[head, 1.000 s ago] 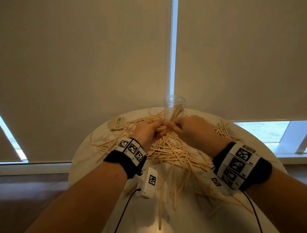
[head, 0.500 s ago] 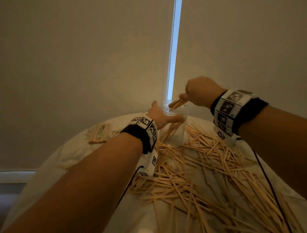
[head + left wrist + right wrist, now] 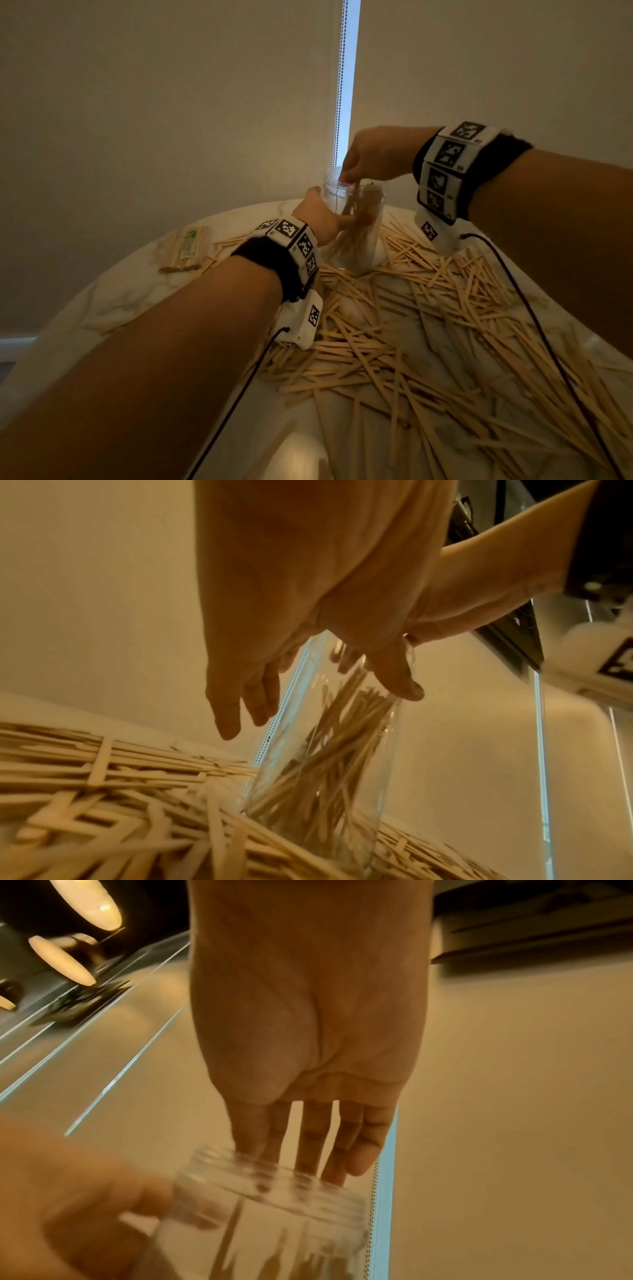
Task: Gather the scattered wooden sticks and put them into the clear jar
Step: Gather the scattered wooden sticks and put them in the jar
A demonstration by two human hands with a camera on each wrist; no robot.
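The clear jar (image 3: 352, 236) stood upright on the table (image 3: 120, 301), with a sheaf of sticks (image 3: 335, 750) leaning inside it. The left hand (image 3: 318, 219) steadied its side, straight-fingered, thumb against the wall. The right hand (image 3: 373, 154) hung over the mouth, its fingers (image 3: 313, 1137) straight, tips in the opening, holding nothing. The scattered sticks (image 3: 411, 325) lay flat and crisscrossed below both hands, on the person's side of the jar. The left hand was nearer them.

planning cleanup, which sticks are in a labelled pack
The green-labelled bundle lying left of the jar; the other sticks lie loose on the table or stand in the jar.
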